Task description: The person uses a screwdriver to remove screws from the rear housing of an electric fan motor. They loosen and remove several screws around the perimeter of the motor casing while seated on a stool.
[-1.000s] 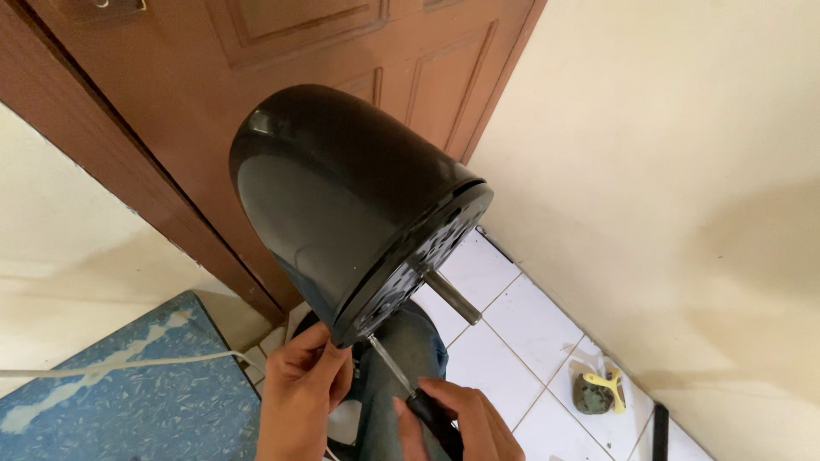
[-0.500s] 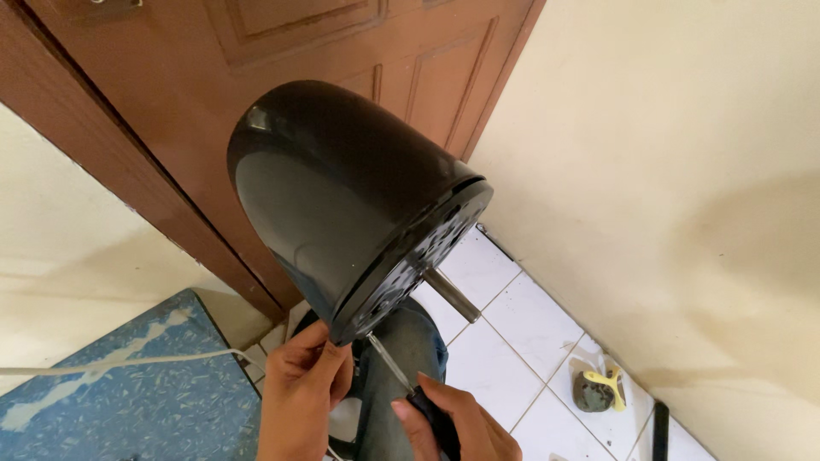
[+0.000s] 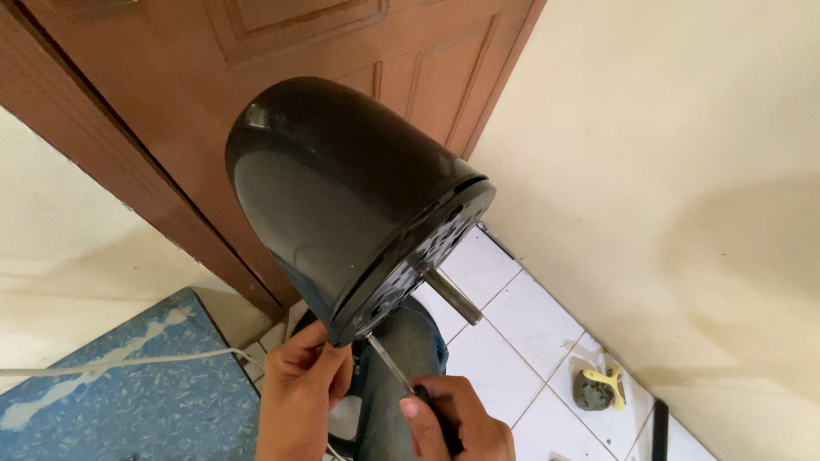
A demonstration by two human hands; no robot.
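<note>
The right hand (image 3: pixel 453 423) is closed around the dark handle of a screwdriver with a thin silver metal shank (image 3: pixel 391 364), thumb laid along the grip. The shank slants up and to the left, and its tip meets the lower edge of the perforated face of a glossy black, dome-shaped plastic motor housing (image 3: pixel 342 192) — the tip itself is hidden at the rim, so what it sits in cannot be told.

Just beside it, the left hand (image 3: pixel 301 388) pinches the bottom rim of that same housing, fingers curled and thumb pressed against the edge. The housing is tilted, its rounded back up and to the left, its holed face down and to the right, with a short grey metal shaft (image 3: pixel 453 296) sticking out of the middle of that face.

Below both hands shows a knee in blue jeans (image 3: pixel 410 346). A white cord (image 3: pixel 120 363) runs across a blue speckled mat (image 3: pixel 111 401) on the left. Behind the housing stands a brown panelled wooden door (image 3: pixel 342 43), next to a cream wall (image 3: pixel 683 171). On the white tiled floor (image 3: pixel 512 333), well apart to the right, lies a dark lump with a yellow piece on it (image 3: pixel 598 388).
</note>
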